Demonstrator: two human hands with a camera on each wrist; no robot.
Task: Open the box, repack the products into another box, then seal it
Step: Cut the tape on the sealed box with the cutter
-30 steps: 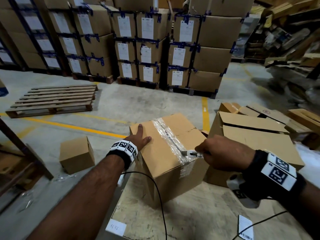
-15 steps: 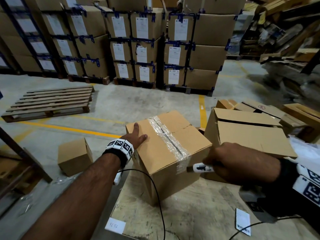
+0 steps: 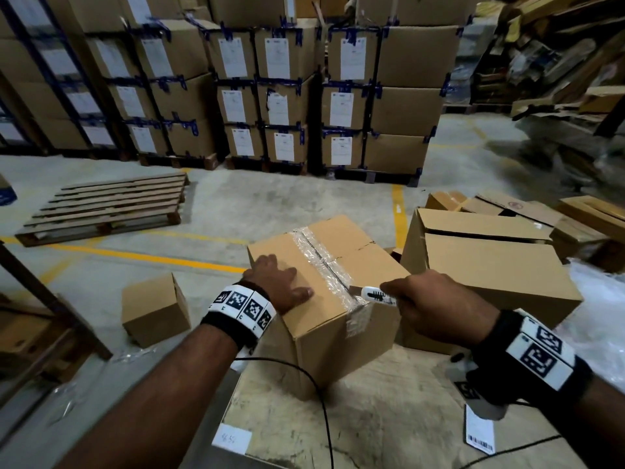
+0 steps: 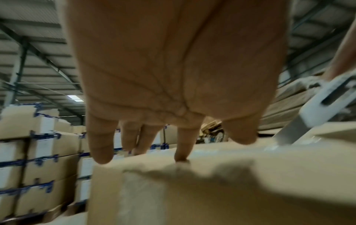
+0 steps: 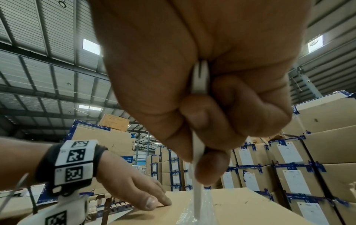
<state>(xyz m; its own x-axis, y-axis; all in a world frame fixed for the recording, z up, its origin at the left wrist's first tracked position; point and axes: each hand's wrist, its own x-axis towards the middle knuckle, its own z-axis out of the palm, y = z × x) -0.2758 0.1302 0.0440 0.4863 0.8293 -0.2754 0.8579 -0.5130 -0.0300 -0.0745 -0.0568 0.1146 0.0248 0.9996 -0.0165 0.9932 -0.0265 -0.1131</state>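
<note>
A brown taped box stands on a worktable. Clear tape runs along its top seam. My left hand lies flat on the left half of the lid, fingers straight. My right hand grips a white box cutter. Its blade touches the tape at the near end of the seam. A second brown box with loosely folded flaps stands just to the right.
A small carton sits on the floor at the left, an empty wooden pallet farther back. Stacks of labelled cartons line the rear. Flattened cardboard lies at the right. A black cable crosses the table.
The right hand, which had drawn the cutter off the box's near edge, has brought the blade back onto the tape at the seam's near end. The left hand shifted slightly toward the seam.
</note>
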